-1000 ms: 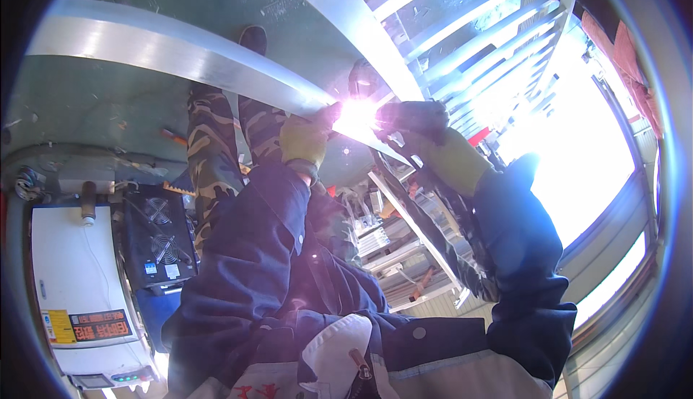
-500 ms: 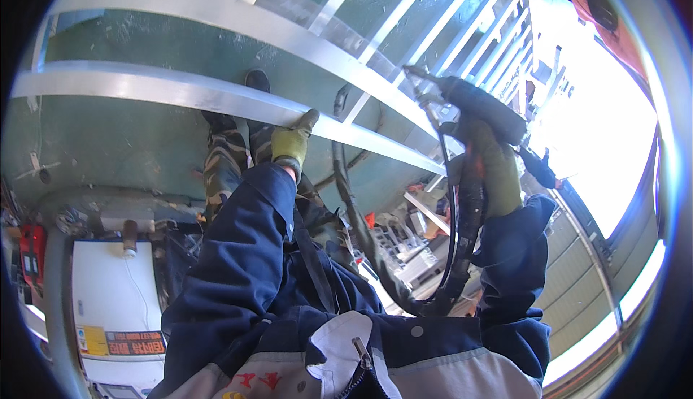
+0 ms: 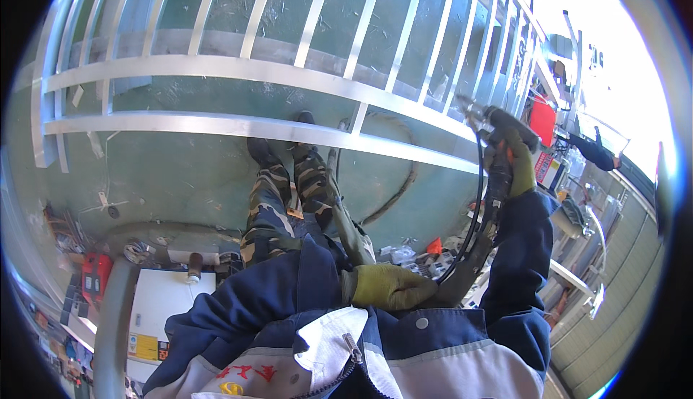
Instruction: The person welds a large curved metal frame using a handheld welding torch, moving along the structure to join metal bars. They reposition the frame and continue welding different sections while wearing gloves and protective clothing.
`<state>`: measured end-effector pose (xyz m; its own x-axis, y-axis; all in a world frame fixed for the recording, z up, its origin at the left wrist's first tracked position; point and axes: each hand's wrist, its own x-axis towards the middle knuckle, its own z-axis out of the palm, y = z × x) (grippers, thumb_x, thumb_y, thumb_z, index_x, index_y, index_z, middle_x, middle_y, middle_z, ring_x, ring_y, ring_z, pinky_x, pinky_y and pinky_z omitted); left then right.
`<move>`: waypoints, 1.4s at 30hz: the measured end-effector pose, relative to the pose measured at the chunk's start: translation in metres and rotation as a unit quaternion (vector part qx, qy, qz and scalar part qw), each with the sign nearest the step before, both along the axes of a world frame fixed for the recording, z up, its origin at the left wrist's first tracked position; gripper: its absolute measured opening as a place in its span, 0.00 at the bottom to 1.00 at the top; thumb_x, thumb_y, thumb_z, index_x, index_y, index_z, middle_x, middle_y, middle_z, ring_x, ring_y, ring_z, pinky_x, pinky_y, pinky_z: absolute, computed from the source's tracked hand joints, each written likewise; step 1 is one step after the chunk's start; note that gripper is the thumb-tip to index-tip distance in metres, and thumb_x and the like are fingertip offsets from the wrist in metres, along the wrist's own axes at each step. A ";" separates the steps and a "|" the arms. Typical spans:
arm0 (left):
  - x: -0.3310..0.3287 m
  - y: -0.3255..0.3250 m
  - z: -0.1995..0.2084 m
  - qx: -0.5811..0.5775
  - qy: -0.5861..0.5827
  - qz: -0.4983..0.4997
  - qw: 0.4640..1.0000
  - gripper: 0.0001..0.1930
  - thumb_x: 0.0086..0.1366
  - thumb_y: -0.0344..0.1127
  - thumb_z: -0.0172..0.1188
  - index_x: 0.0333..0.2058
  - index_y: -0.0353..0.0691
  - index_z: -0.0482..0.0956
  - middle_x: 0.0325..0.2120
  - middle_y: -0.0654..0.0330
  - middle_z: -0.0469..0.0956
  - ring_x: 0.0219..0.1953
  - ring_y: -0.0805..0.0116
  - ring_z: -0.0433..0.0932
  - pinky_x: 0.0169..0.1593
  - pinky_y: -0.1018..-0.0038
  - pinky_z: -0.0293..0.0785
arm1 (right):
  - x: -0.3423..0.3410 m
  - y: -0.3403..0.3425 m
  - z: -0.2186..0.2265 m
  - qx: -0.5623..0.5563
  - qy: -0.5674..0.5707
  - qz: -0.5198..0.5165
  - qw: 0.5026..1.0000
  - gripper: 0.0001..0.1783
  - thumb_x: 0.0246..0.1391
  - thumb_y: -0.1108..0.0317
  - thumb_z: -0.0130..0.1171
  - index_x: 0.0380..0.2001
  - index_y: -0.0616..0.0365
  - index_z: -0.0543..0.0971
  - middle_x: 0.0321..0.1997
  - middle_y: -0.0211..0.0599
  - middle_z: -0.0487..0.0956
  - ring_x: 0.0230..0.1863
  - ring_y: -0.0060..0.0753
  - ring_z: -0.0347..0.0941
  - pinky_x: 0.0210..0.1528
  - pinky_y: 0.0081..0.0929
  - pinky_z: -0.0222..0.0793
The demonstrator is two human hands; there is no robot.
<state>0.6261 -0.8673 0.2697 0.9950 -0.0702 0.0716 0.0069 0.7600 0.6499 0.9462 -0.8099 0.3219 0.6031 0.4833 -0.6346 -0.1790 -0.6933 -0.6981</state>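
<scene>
A silver metal railing frame [image 3: 216,123] with two long rails and several upright bars stretches across the far side in front of me. My right hand [image 3: 521,161], in a yellow-green glove, is wrapped round the handle of a black welding gun [image 3: 510,126] with a metal nozzle. The nozzle points up and left, close to the railing's right part; I cannot tell whether it touches. From the gun a thick dark hose [image 3: 469,272] and a thin black cable hang down. My left hand [image 3: 393,287], gloved alike, is closed on the hose at my waist, its fingertips partly hidden.
My legs in camouflage trousers [image 3: 267,197] stand before the railing on the green floor [image 3: 180,175]. A hose loop [image 3: 404,186] lies on it. At left are a white cabinet [image 3: 155,301] and a red case [image 3: 95,276]. Another person [image 3: 595,153] is at far right.
My left hand has let go of the near rail and come back to the hose at my waist. The welding gun now sits lower and farther right in view. The view has shifted, showing the railing's left end.
</scene>
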 end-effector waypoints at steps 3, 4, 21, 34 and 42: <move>0.004 0.008 0.023 0.043 0.011 0.021 0.999 0.25 0.74 0.55 0.48 0.44 0.38 0.80 0.41 0.46 0.82 0.43 0.50 0.81 0.45 0.64 0.75 | 0.012 -0.025 -0.027 0.012 0.117 -0.105 0.987 0.10 0.65 0.61 0.58 0.38 0.57 0.76 0.27 0.33 0.78 0.24 0.28 0.77 0.25 0.25 0.76; 0.011 0.007 0.028 0.052 0.006 0.020 0.998 0.25 0.74 0.56 0.47 0.44 0.38 0.80 0.40 0.45 0.82 0.43 0.48 0.81 0.45 0.64 0.76 | 0.018 -0.039 -0.043 0.021 0.135 -0.114 0.984 0.08 0.66 0.64 0.57 0.39 0.57 0.77 0.28 0.33 0.79 0.25 0.27 0.77 0.26 0.24 0.76; 0.145 0.043 0.050 0.081 0.248 0.163 0.952 0.20 0.74 0.48 0.52 0.37 0.36 0.84 0.26 0.53 0.82 0.29 0.60 0.81 0.35 0.69 0.75 | 0.077 -0.058 -0.246 -0.034 0.508 0.003 0.861 0.15 0.66 0.65 0.55 0.45 0.66 0.80 0.39 0.36 0.82 0.35 0.29 0.80 0.40 0.26 0.79; 0.202 0.048 0.061 0.007 0.420 0.081 0.904 0.23 0.74 0.49 0.51 0.36 0.33 0.84 0.25 0.54 0.82 0.27 0.69 0.79 0.33 0.72 0.74 | 0.063 -0.041 -0.263 -0.079 0.462 0.010 0.883 0.13 0.61 0.66 0.56 0.42 0.65 0.81 0.37 0.43 0.82 0.33 0.36 0.80 0.40 0.31 0.79; 0.215 0.046 0.063 -0.034 0.441 0.123 0.888 0.21 0.76 0.47 0.49 0.31 0.36 0.81 0.20 0.58 0.77 0.24 0.70 0.74 0.32 0.71 0.70 | 0.062 -0.034 -0.264 -0.128 0.477 -0.032 0.869 0.16 0.61 0.65 0.56 0.45 0.67 0.78 0.38 0.45 0.82 0.36 0.39 0.80 0.40 0.33 0.80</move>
